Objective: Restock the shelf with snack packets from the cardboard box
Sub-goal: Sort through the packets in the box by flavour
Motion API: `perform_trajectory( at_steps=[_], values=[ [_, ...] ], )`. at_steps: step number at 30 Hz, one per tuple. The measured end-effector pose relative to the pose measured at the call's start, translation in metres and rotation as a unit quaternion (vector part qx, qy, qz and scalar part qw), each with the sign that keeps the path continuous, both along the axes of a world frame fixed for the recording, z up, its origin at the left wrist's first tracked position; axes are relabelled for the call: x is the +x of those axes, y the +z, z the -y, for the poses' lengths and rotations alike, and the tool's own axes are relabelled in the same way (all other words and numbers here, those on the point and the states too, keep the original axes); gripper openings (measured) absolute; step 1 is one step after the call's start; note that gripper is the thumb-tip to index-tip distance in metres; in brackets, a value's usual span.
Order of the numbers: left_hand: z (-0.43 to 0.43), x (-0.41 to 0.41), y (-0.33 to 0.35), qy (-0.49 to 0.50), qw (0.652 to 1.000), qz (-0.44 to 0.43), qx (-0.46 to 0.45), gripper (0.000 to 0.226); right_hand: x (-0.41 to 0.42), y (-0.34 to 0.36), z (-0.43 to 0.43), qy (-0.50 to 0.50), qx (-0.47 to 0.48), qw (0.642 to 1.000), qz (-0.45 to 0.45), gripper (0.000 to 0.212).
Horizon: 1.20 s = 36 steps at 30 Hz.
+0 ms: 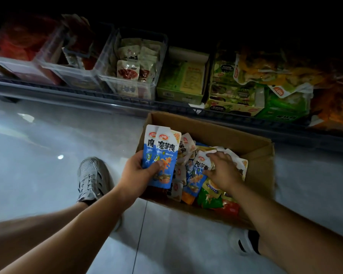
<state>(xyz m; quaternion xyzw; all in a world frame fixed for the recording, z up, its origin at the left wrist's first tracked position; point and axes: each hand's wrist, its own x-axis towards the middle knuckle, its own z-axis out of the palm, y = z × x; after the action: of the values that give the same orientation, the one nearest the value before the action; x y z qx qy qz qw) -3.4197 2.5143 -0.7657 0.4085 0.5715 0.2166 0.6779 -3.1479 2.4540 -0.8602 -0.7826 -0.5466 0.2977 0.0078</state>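
An open cardboard box (222,133) sits on the floor in front of a low shelf (87,95). It holds several snack packets in blue, orange, green and red. My left hand (139,175) grips two blue-and-white snack packets (162,151) upright over the box's left edge. My right hand (222,171) reaches into the box and pinches another blue packet (198,175) lying on the pile.
The shelf carries clear plastic bins (131,84) with packets on the left, green cartons (182,80) in the middle and loose bags (275,76) on the right. My shoes (91,178) stand on the glossy tiled floor beside and below the box.
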Motion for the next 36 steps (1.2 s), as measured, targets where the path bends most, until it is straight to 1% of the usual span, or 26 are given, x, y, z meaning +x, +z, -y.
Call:
perform_trajectory(
  at_steps=[2,4,5,9,12,16,19,23,26,28,31,32,33,34,36],
  values=[
    [0.0,0.0,-0.003,0.006,1.0,-0.004,0.003,0.026,-0.004,-0.008,0.0,-0.012,0.011,1.0,0.009,0.071],
    [0.0,0.001,-0.004,0.002,1.0,-0.012,0.008,0.026,-0.008,-0.014,-0.002,-0.027,0.028,0.999,0.013,0.068],
    [0.0,0.001,-0.004,0.0,1.0,-0.015,0.009,0.026,-0.009,-0.016,-0.003,-0.04,0.035,0.999,0.003,0.062],
    [0.0,0.002,-0.006,-0.007,1.0,-0.019,0.011,0.027,-0.003,-0.01,-0.014,-0.091,0.037,0.99,-0.103,0.02],
    [0.0,0.003,-0.003,-0.007,1.0,-0.016,0.009,0.031,0.015,0.016,-0.021,-0.095,0.043,0.984,-0.144,0.008],
    [-0.002,0.006,0.001,0.007,1.0,-0.014,-0.007,0.03,0.03,0.074,-0.031,-0.097,0.058,0.971,-0.209,0.011],
    [0.0,0.01,0.01,0.028,0.999,0.019,-0.036,0.027,0.019,0.113,-0.043,-0.098,0.088,0.962,-0.241,0.014],
    [0.004,0.015,0.025,0.045,0.992,0.08,-0.09,0.024,-0.021,0.137,-0.055,-0.103,0.105,0.944,-0.296,0.011],
    [0.006,0.013,0.033,0.052,0.984,0.123,-0.116,0.024,-0.048,0.143,-0.06,-0.118,0.114,0.938,-0.304,0.014],
    [0.008,0.009,0.038,0.039,0.986,0.129,-0.102,0.025,-0.06,0.144,-0.061,-0.126,0.114,0.933,-0.317,0.011],
    [0.006,-0.001,0.037,0.027,0.994,0.095,-0.052,0.03,-0.066,0.144,-0.063,-0.183,0.118,0.9,-0.377,0.01],
    [0.004,-0.005,0.036,0.033,0.995,0.084,-0.041,0.031,-0.063,0.14,-0.063,-0.204,0.124,0.893,-0.382,0.011],
    [0.0,-0.01,0.036,0.04,0.996,0.073,-0.033,0.033,-0.057,0.133,-0.063,-0.211,0.132,0.901,-0.356,0.012],
    [-0.003,-0.015,0.036,0.047,0.996,0.065,-0.027,0.034,-0.047,0.121,-0.061,-0.201,0.134,0.922,-0.303,0.013],
    [-0.008,-0.022,0.036,0.065,0.996,0.059,-0.017,0.031,-0.024,0.09,-0.052,-0.157,0.092,0.967,-0.179,0.02]
  ],
)
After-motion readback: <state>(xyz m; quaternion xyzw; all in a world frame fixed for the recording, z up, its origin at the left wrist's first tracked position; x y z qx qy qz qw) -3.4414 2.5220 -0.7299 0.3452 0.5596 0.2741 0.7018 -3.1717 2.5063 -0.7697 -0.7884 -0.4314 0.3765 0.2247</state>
